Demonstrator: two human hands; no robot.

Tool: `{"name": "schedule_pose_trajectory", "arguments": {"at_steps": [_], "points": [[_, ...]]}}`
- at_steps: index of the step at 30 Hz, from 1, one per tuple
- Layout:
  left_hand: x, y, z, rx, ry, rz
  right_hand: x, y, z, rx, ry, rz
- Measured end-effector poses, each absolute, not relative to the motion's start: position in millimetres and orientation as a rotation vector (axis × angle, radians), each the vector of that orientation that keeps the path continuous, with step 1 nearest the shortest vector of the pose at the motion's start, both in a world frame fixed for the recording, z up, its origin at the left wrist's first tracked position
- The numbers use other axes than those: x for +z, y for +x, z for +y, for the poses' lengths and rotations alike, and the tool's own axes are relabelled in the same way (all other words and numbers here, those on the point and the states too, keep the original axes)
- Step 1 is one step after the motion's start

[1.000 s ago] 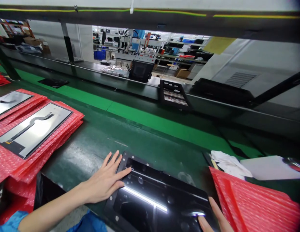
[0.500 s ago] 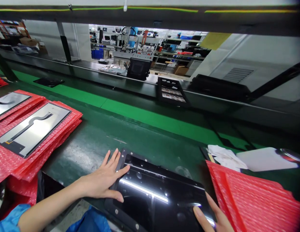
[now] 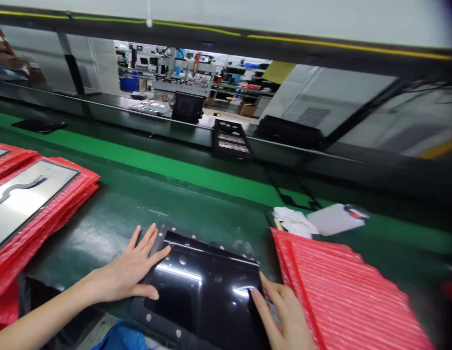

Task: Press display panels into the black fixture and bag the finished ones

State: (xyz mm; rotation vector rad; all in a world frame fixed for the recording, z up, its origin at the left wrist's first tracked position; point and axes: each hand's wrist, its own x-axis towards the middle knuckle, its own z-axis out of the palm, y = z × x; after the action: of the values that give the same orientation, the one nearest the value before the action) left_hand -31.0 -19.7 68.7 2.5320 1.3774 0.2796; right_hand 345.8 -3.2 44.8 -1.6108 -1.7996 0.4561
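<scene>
A glossy black panel (image 3: 211, 296) lies in a dark frame (image 3: 158, 316) dotted with round silvery spots, at the front of the green work surface. My left hand (image 3: 129, 274) rests with spread fingers on the frame's left edge, its thumb and index finger touching the panel. My right hand (image 3: 282, 311) grips the panel's right edge between thumb and fingers. Light reflections run across the panel.
Red bubble bags are stacked at right (image 3: 350, 287) and at left (image 3: 80, 194), the left stack bearing a silver screen (image 3: 32, 194) with a ribbon cable. A white cloth (image 3: 293, 221) and a white bottle (image 3: 333, 219) lie behind the right stack.
The camera view has turned right, shifting the scene leftward. My right hand still holds the panel's right edge, and my left hand remains spread at its left edge.
</scene>
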Motion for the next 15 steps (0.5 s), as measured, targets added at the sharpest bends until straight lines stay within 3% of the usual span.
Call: {"name": "schedule_pose_trajectory", "arguments": {"at_steps": [15], "points": [[33.8, -34.5, -22.0, 0.395, 2.805, 1.538, 46.2, 354.8, 15.4, 0.115, -1.590, -2.064]]}}
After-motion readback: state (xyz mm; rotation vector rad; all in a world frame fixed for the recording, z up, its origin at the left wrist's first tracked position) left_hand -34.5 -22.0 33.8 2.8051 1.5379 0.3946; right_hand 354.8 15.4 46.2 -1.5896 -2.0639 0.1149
